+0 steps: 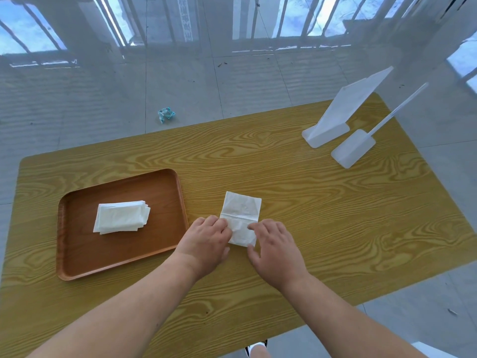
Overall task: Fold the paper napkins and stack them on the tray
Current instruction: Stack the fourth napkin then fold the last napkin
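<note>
A white paper napkin (242,211) lies flat on the wooden table (322,202), with a crease across its middle. My left hand (204,241) rests on the napkin's near left edge, fingers pinching the paper. My right hand (276,250) presses the near right corner with fingertips on the paper. To the left stands a brown tray (77,254) holding a stack of folded white napkins (121,217).
Two white plastic stands (333,117) (353,148) sit at the table's far right. A crumpled blue-and-white wrapper (166,115) lies on the tiled floor beyond the table. A shoe tip (254,348) shows below the table's near edge.
</note>
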